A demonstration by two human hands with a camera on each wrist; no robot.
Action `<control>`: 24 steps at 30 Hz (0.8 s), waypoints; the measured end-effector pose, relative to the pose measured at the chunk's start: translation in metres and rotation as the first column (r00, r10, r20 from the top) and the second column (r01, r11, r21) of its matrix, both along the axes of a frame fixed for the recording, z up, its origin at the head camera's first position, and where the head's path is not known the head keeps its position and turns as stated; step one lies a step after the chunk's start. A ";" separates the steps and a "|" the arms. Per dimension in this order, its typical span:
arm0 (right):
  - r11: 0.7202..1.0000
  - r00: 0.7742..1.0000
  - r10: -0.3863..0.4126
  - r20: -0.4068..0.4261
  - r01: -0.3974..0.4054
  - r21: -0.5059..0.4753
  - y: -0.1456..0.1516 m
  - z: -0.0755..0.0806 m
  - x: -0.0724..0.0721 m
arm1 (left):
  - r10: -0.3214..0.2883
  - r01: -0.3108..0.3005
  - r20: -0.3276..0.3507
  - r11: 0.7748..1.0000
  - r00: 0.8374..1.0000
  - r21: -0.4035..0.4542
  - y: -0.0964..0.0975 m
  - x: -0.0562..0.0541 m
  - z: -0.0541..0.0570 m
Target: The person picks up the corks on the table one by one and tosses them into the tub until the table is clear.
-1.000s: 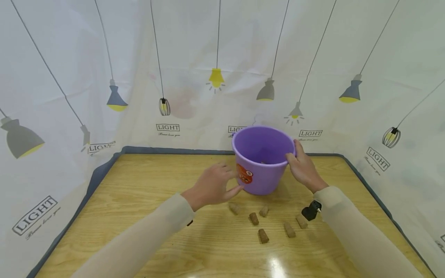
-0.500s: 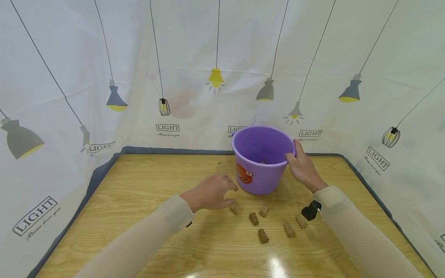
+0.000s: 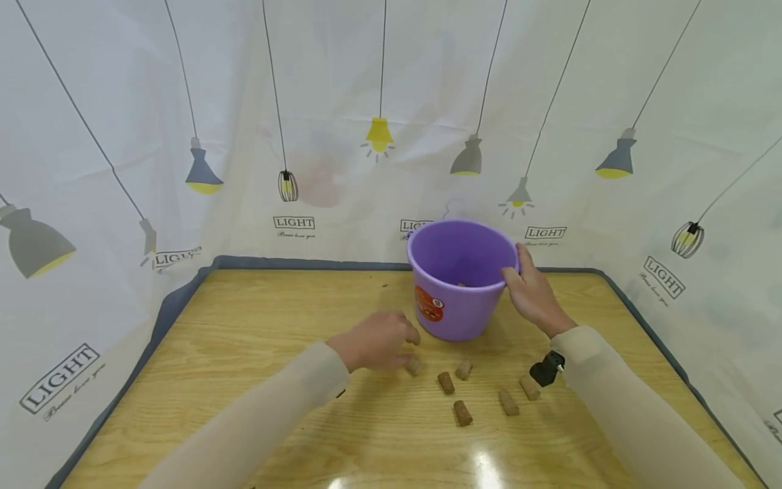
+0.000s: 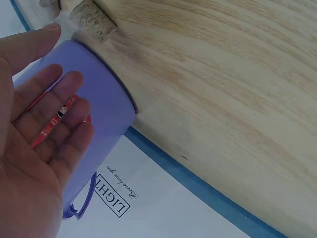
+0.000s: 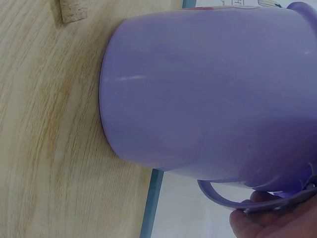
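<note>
A purple bucket (image 3: 455, 305) with a red sticker (image 3: 429, 304) stands on the wooden table, a bit of something tan showing inside. My right hand (image 3: 531, 295) grips its rim at the right, thumb over the edge. The right wrist view has the fingers (image 5: 247, 225) beside the bucket's handle (image 5: 223, 198). In front of the bucket, my left hand (image 3: 375, 339) hovers low with loosely bent fingers and a bare palm (image 4: 29, 183). Its fingertips are right by a cork (image 3: 415, 367), partly covered in the head view. Another cork (image 3: 446, 382) lies just to the right.
More corks lie on the table: one near the bucket (image 3: 464, 369), a darker one toward the front (image 3: 462, 413), and others at the right, such as a pale cork (image 3: 508, 402). A lamp-printed cloth (image 3: 342, 136) hangs behind the table (image 3: 275, 319).
My left hand has come down and away from the bucket's side toward the nearest cork. The right hand and the bucket have stayed in place.
</note>
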State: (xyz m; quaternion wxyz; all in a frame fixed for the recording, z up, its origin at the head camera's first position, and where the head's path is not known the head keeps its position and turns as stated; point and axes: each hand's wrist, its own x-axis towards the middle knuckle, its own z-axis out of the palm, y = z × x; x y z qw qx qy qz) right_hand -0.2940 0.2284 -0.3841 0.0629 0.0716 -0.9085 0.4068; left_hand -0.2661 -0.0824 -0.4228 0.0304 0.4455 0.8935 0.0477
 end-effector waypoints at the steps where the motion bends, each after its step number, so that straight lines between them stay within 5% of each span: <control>1: 1.000 1.000 0.001 0.001 -0.001 -0.002 0.000 0.000 0.000 | -0.004 0.004 -0.006 1.000 1.000 -0.012 0.001 0.000 -0.001; 24: 1.000 1.000 0.003 -0.004 -0.003 -0.001 0.000 0.001 0.000 | -0.062 0.053 -0.080 0.992 0.995 -0.112 0.018 0.001 -0.012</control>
